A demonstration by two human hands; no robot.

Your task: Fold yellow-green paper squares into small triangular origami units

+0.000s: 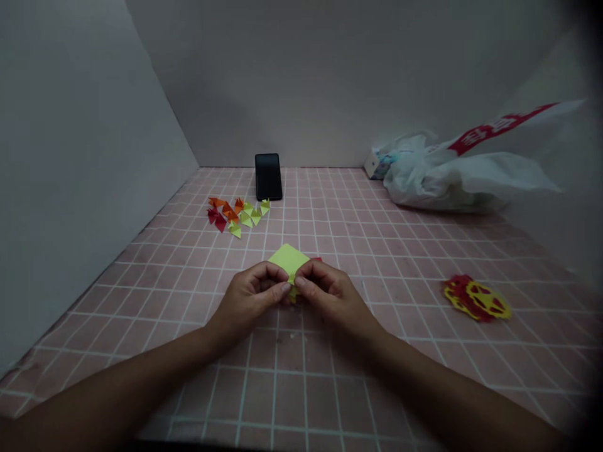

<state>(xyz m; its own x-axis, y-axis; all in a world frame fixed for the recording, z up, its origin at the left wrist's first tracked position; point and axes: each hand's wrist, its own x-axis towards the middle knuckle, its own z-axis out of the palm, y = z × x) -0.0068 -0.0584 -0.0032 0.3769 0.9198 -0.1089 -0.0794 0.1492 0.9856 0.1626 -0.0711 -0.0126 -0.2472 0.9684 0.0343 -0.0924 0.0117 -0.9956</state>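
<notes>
Near the middle of the pink gridded table, my left hand (254,290) and my right hand (330,287) meet at the fingertips. Thumbs and forefingers of both are pinched on a small piece of yellow folded paper (293,294), partly covered by my fingers. Just beyond it lies a yellow-green square of paper (288,256), its near part hidden by my hands. A bit of red paper (319,259) peeks out behind my right hand. Further back on the left sit several small folded paper pieces in red, orange (229,211) and yellow-green (255,216).
A black phone (268,177) leans near the back wall. Far right, a white plastic bag (438,179) with red print rests against a small box (374,164). Red and yellow cut-out paper shapes (490,301) lie on the right. Walls bound the table at left and back.
</notes>
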